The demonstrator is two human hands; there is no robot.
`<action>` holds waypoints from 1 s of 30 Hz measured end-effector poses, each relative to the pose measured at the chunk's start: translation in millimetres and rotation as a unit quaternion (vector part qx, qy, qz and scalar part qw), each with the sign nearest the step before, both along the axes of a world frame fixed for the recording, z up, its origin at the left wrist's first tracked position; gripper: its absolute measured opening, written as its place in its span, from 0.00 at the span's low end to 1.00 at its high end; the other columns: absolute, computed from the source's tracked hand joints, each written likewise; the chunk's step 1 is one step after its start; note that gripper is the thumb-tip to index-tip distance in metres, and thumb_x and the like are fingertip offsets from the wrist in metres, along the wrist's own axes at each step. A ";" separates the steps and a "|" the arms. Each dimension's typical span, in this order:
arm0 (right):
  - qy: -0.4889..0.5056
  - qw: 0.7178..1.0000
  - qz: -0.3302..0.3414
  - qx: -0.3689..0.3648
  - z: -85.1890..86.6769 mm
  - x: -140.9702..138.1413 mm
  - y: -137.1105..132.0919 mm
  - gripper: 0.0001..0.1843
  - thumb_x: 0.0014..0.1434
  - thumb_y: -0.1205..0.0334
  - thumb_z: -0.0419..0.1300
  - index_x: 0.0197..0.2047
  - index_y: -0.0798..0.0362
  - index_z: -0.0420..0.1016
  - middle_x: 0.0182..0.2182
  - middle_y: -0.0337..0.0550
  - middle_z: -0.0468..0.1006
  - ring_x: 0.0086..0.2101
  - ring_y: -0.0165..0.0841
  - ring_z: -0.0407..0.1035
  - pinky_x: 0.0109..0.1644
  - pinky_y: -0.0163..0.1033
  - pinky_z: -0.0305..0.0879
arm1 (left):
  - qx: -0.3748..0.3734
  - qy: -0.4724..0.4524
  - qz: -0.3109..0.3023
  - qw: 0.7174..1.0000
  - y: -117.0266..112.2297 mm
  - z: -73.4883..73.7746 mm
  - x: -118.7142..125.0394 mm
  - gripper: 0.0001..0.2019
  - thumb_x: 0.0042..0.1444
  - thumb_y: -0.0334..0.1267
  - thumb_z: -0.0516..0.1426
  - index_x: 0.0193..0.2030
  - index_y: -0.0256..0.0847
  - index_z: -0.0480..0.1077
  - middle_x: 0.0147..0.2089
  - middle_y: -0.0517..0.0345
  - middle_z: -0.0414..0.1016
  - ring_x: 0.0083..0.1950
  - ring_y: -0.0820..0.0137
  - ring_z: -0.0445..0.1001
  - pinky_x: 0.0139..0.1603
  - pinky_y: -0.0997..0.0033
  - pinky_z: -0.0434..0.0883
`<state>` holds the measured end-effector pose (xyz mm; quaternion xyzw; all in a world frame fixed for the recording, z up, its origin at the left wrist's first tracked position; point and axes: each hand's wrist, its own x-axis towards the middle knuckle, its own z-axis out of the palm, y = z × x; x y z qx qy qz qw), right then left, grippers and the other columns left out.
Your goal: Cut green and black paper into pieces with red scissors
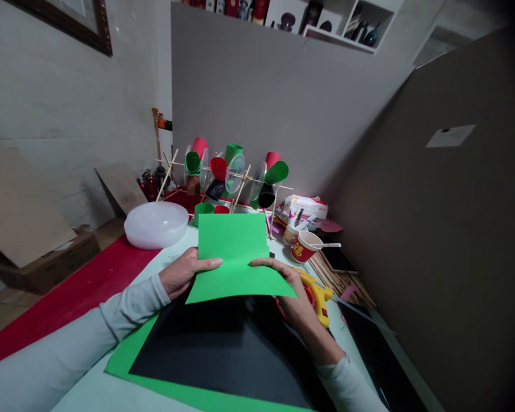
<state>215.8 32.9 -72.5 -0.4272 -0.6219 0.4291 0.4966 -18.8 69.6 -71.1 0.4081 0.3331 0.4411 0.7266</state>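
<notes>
A bright green sheet of paper (236, 237) is held up over the table, bent across its middle. My left hand (187, 271) grips its left edge, thumb on top and fingers behind. At the right, my right hand (289, 286) is closed on the same sheet, with part of its fingers hidden beneath. Below the hands lies a large black sheet (223, 355), on top of a larger green sheet (124, 357). Close by my right hand is a yellow hot glue gun (321, 294), partly covered by that hand.
Behind the paper stands a stick frame (244, 178) carrying red, green and black paper cups and clear discs. A white round container (157, 225) sits at left. At right are a red paper cup (304, 247), a cup of pens (290, 234), wooden sticks (326, 274) and a tissue pack (306, 206).
</notes>
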 end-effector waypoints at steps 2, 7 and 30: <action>0.010 1.000 -0.008 -0.022 -1.0 -0.3 0.8 0.10 0.52 0.59 0.68 0.39 0.47 0.85 0.37 0.39 0.82 0.39 0.38 0.74 0.46 0.39 0.67 | 0.018 0.007 0.006 1.000 -0.5 -0.5 0.9 0.23 0.39 0.35 0.74 0.45 0.35 0.79 0.44 0.48 0.86 0.43 0.56 0.84 0.45 0.63 0.80; 0.044 0.997 -0.038 -0.060 -5.0 -2.4 5.8 0.11 0.53 0.53 0.69 0.37 0.49 0.85 0.36 0.40 0.83 0.40 0.39 0.75 0.49 0.41 0.67 | 0.033 -0.028 -0.039 0.998 -4.5 -3.2 6.9 0.19 0.43 0.37 0.72 0.44 0.36 0.81 0.49 0.46 0.85 0.52 0.52 0.81 0.56 0.57 0.76; 0.142 0.982 0.050 -0.117 -1.4 -21.2 -2.1 0.26 0.56 0.37 0.60 0.49 0.46 0.79 0.45 0.50 0.82 0.45 0.48 0.76 0.42 0.48 0.74 | 0.029 -0.108 0.178 0.978 -0.2 -5.7 6.1 0.25 0.55 0.34 0.65 0.61 0.34 0.70 0.54 0.44 0.82 0.60 0.53 0.76 0.62 0.54 0.72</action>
